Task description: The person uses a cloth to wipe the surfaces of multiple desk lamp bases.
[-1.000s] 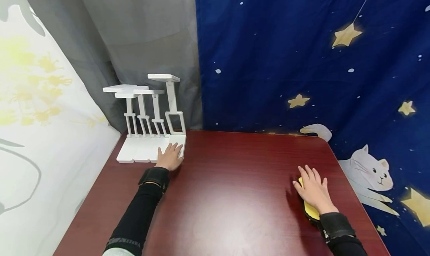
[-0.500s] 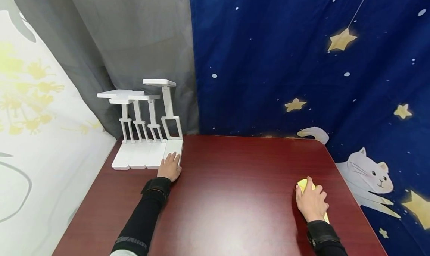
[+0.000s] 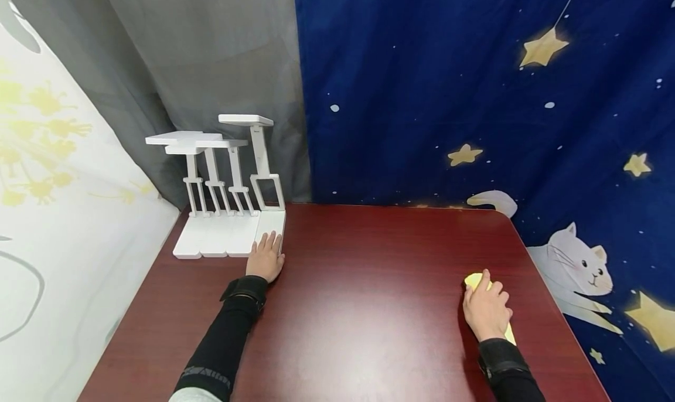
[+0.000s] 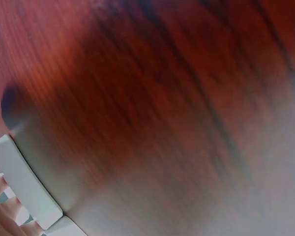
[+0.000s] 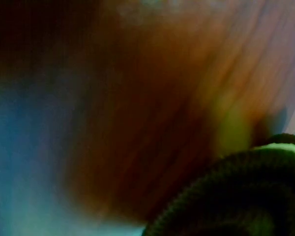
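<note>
My left hand (image 3: 265, 257) rests with its fingers spread on the right end of the base of a white stand (image 3: 216, 238). That stand has several uprights with flat plates on top. The left wrist view shows the stand's edge (image 4: 27, 182) with fingers above it at the lower left. At the right of the table, my right hand (image 3: 486, 309) grips an elongated yellow-topped object (image 3: 474, 280), index finger extended along it. In the right wrist view its dark, ridged underside (image 5: 226, 196) fills the lower right corner. The palm hides most of its top.
A reddish-brown wooden table (image 3: 364, 261) lies under both hands. Behind it hang a grey curtain (image 3: 211, 50) and a blue one (image 3: 422, 97) with stars and a cat. A white patterned curtain (image 3: 63, 261) borders the left side.
My right hand has gone from lying spread over the yellow-topped object to gripping it with curled fingers; the object has turned slightly. My left hand has slid slightly toward the base's front edge.
</note>
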A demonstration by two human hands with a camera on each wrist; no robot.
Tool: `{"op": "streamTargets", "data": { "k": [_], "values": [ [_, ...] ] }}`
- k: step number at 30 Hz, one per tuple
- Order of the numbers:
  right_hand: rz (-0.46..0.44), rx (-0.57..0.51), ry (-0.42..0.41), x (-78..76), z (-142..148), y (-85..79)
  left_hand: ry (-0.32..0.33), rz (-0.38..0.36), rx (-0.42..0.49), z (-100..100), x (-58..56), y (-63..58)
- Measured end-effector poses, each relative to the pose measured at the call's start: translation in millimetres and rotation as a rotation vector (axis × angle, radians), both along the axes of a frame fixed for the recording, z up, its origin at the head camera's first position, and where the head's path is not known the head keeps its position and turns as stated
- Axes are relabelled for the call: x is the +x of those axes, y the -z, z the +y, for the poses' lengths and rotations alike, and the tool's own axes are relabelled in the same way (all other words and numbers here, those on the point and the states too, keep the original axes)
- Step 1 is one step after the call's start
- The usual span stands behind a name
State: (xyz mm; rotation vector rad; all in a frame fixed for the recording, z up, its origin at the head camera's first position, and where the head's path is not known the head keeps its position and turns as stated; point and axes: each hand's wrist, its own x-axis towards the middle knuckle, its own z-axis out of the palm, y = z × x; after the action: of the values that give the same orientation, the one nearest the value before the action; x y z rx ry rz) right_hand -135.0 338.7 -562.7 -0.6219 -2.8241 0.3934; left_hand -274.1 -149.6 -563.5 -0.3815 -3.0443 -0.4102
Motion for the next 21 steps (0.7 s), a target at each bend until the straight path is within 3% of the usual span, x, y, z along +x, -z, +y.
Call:
{"op": "streamTargets", "data": {
  "k": [10, 21],
  "values": [
    [-0.062, -0.011, -0.029, 0.3, 1.6, -3.8, -0.002, -0.035, 0.065, 10.0, 6.8, -4.7],
    [-0.076, -0.027, -0.044, -1.3, 1.6, -2.5, -0.008, -0.075, 0.042, 24.5, 21.2, -9.6]
  ]
}}
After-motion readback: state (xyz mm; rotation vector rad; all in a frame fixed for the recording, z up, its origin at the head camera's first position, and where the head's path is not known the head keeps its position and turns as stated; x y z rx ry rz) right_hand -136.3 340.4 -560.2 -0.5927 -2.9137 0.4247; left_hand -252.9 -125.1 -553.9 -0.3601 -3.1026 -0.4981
